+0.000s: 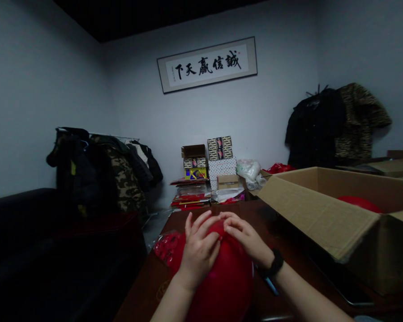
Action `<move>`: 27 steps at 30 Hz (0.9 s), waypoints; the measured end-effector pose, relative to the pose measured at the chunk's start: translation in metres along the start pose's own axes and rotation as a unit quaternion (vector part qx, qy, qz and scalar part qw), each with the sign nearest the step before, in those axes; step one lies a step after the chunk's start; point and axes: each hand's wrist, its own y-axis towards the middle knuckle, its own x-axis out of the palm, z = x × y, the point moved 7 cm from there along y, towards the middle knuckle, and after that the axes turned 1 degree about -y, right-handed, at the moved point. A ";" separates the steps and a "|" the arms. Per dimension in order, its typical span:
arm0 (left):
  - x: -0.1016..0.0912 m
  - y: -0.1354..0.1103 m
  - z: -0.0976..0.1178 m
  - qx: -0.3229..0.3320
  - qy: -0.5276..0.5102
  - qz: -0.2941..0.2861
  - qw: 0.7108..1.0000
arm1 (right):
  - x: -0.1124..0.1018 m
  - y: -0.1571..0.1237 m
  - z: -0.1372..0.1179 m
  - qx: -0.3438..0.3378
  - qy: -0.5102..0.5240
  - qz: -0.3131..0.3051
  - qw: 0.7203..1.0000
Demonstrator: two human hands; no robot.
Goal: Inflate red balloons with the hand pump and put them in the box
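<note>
A large round red object [226,281], smooth like a lantern or balloon, rests in front of me on the dark wooden table [144,286]. My left hand [199,251] lies on its upper left side with fingers curled over the top. My right hand [244,236], with a black band on the wrist, presses on its top from the right, fingers bent and meeting the left fingertips. A clear bag of small red items [166,248] lies just left of the red object.
An open cardboard box [325,210] with another red piece [361,203] inside stands at the right. Stacked patterned boxes [220,163] and red papers [190,197] sit at the table's far end. Coats hang on a rack [104,170] at left and on the right wall [336,125].
</note>
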 end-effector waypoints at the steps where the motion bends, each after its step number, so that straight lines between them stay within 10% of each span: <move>1: 0.000 -0.001 -0.002 -0.008 -0.005 0.002 1.000 | -0.001 -0.001 0.002 0.013 0.030 -0.004 0.999; 8: -0.002 -0.011 -0.016 -0.061 -0.047 0.023 0.997 | -0.017 0.001 -0.009 -0.013 -0.034 -0.064 0.997; 14: 0.008 -0.013 -0.014 -0.075 -0.069 0.008 0.995 | -0.050 0.004 -0.006 -0.021 -0.122 0.176 0.977; 27: 0.028 -0.014 -0.007 -0.082 -0.121 -0.041 0.988 | -0.017 0.004 0.018 0.057 -0.001 0.203 0.977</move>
